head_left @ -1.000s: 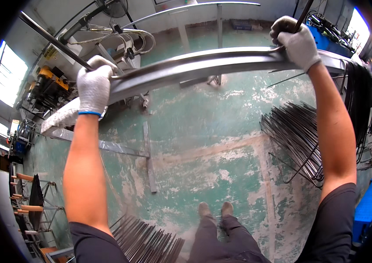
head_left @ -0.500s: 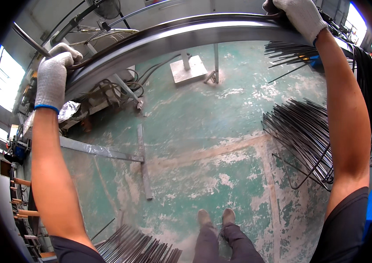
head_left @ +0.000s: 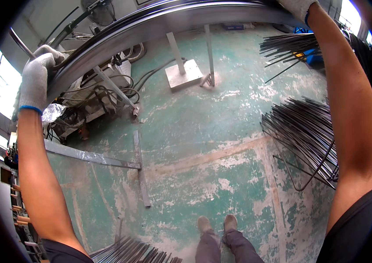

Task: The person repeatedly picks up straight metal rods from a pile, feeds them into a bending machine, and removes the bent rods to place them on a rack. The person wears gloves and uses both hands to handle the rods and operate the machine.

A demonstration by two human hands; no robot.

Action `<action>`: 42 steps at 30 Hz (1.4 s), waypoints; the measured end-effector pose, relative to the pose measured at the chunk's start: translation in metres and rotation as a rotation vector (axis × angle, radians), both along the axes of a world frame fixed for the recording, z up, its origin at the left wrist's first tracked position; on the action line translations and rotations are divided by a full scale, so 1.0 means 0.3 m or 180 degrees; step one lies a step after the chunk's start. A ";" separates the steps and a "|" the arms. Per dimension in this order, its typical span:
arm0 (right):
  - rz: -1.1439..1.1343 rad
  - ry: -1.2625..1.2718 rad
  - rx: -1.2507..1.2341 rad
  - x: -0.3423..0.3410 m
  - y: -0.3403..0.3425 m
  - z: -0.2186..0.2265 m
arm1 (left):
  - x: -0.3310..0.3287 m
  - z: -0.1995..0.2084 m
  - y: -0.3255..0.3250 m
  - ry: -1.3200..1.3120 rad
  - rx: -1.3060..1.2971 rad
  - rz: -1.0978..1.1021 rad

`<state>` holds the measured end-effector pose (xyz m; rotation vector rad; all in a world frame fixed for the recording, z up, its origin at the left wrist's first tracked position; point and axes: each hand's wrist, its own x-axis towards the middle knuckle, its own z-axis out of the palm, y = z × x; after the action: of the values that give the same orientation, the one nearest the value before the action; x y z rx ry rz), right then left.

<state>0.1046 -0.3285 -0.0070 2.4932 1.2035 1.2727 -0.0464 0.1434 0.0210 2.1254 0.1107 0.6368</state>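
Note:
A long grey metal beam point(head_left: 159, 24) arches across the top of the view. My left hand point(head_left: 37, 72), in a pale knit glove with a blue cuff, is closed round a thin dark metal rod point(head_left: 21, 42) at the beam's left end. One end of the rod sticks out up and left past my fist. Dark lengths of metal run along the beam's upper side toward the right. My right hand point(head_left: 299, 8), gloved too, is by the beam's right end at the upper edge. Its fingers are cut off by the picture's edge.
Bundles of dark rods point(head_left: 302, 131) rest at the right, with more rods point(head_left: 135, 250) at the lower left. A low T-shaped metal bar point(head_left: 98, 157) stands left of my feet. Beneath the beam are a square base plate point(head_left: 184, 74), legs and tangled hoses point(head_left: 107, 94).
Both hands have moved up in the view, the left one also to the left. The beam sits higher in the picture, and the right hand's fingers have passed out of view.

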 end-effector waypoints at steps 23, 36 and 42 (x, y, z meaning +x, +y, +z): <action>-0.0004 0.0375 -0.0005 -0.003 0.006 -0.041 | -0.071 0.001 -0.103 -0.0497 0.0711 0.0385; 0.0064 0.0305 -0.0098 0.026 0.016 -0.019 | -0.027 -0.007 0.059 -0.0267 0.1433 0.0226; 0.0179 0.0222 -0.0141 0.036 0.025 0.005 | 0.008 -0.037 0.095 -0.0706 0.1477 -0.0096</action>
<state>0.1154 -0.3209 -0.0056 2.5090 1.3110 1.1671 -0.0440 0.1718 0.0100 2.4704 -0.2112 0.9463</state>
